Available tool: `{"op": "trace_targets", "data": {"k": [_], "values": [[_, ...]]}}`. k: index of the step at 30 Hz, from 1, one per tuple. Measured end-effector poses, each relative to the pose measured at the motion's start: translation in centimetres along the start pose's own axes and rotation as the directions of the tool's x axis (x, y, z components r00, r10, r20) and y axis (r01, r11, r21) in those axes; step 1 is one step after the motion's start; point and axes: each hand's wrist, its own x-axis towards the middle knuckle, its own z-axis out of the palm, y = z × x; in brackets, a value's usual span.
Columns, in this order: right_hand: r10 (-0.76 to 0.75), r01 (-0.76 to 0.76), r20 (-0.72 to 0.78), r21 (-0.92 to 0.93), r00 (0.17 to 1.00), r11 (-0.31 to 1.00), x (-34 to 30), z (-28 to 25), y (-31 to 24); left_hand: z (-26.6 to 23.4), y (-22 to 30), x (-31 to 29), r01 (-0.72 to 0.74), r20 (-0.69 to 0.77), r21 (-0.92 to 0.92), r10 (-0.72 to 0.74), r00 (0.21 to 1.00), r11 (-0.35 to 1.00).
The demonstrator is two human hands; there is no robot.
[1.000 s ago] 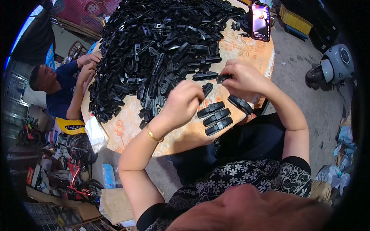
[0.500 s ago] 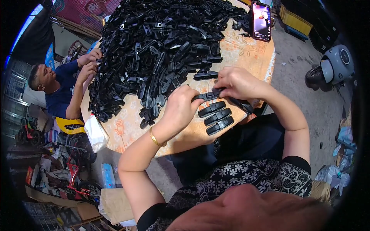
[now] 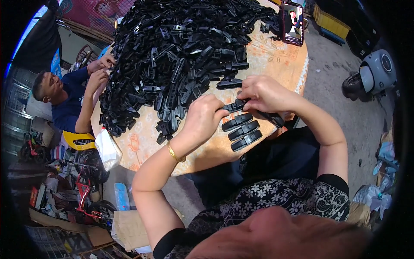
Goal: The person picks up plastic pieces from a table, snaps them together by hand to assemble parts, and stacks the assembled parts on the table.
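Between my two hands is a black plastic part, long and narrow, just above the near edge of the table. My left hand pinches its left end. With thumb and fingers, my right hand grips the right end. Three similar black pieces lie in a slanted row just below it. Another dark piece rests by the table edge under my right wrist, partly hidden. A big heap of loose black plastic parts spreads beyond my hands.
The round table has a flowered orange cover. A phone stands at the far right, its screen lit. A white plastic packet sits at the left edge. Across the heap, a co-worker handles parts. A grey scooter is on the right.
Both hands stay on the same black part, with only a slight shift of the right fingers. The phone's picture has changed. The co-worker's hands have moved a little.
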Motion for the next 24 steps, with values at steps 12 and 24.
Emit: {"op": "trace_targets", "data": {"k": [12,24], "values": [[0.090,-0.064,-0.304,0.096,0.948,0.993,1.2,0.9,1.7,-1.0,0.7,-0.1,0.121,0.239,-0.278,-0.054,0.970,0.953],[-0.161,0.166,-0.065,0.071,0.985,0.984,1.9,0.8,1.1,0.4,0.0,0.1,-0.069,-0.053,0.020,0.070,0.996,0.997]]}}
